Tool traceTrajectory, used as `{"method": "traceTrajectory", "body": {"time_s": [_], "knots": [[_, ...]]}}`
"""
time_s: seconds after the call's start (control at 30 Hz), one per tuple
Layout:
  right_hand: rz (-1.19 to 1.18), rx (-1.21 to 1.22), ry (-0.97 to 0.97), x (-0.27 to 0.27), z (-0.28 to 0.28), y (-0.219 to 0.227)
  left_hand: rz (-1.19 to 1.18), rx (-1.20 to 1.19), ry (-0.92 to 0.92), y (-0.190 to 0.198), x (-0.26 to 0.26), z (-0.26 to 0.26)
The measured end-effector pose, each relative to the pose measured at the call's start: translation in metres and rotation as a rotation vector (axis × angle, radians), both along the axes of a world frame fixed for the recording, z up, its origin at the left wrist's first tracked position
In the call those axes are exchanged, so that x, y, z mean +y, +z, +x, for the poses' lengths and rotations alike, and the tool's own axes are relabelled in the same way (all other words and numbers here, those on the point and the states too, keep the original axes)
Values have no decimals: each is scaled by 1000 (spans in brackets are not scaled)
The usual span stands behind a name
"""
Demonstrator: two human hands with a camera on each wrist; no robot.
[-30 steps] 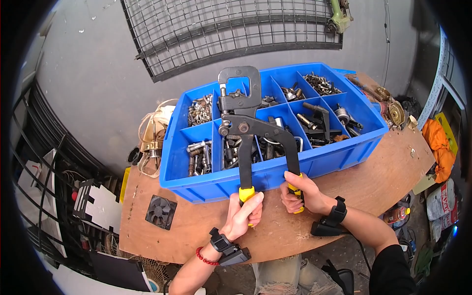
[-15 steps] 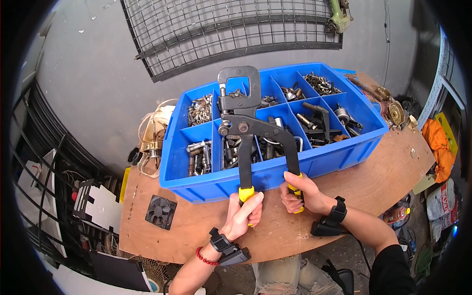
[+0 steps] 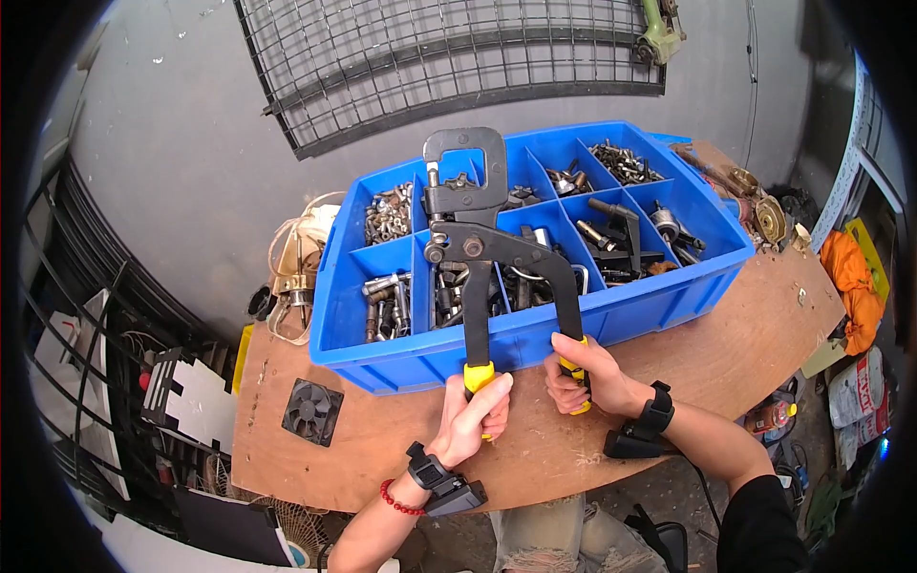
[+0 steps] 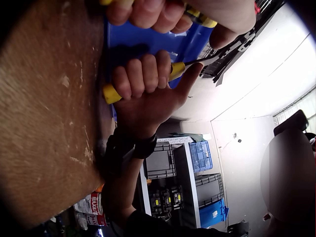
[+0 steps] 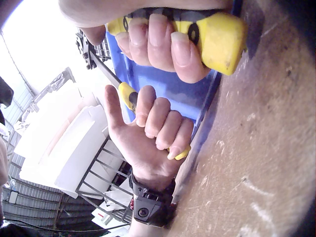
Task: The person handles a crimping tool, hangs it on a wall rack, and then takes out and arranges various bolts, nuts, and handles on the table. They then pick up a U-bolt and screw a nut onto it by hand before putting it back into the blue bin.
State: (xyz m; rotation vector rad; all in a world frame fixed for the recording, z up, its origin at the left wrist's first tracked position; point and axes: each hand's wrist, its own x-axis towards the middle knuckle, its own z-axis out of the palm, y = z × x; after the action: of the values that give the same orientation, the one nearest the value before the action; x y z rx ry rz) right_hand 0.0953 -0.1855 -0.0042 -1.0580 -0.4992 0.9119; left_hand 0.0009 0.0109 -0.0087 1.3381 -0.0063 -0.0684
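Observation:
A pair of long-handled punch pliers (image 3: 477, 315) with a C-shaped black head stands in front of the blue bin in the head view. Its two handles are spread apart and end in yellow-and-black grips. My left hand (image 3: 466, 420) holds the left grip, thumb laid along it. Around the right grip (image 5: 224, 44) curl the fingers of my right hand (image 3: 597, 375). The left wrist view shows the right hand's fingers wrapped over its yellow handle (image 4: 113, 94). Behind the tool, the divided blue bin (image 3: 420, 355) holds bolts, sockets and other metal parts.
The bin sits on a worn wooden table (image 3: 382, 458). A small black fan (image 3: 312, 413) lies at the table's left. Metal fittings (image 3: 769, 220) crowd the right end, beside an orange cloth (image 3: 850, 286). A black wire grid (image 3: 458, 57) hangs on the grey wall.

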Motion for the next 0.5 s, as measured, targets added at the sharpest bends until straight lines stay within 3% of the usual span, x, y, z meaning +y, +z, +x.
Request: {"method": "traceTrajectory", "body": {"time_s": [0.5], "knots": [[1,-16,-1,-1,1,-1,15,-1,13,0,0,0]]}}
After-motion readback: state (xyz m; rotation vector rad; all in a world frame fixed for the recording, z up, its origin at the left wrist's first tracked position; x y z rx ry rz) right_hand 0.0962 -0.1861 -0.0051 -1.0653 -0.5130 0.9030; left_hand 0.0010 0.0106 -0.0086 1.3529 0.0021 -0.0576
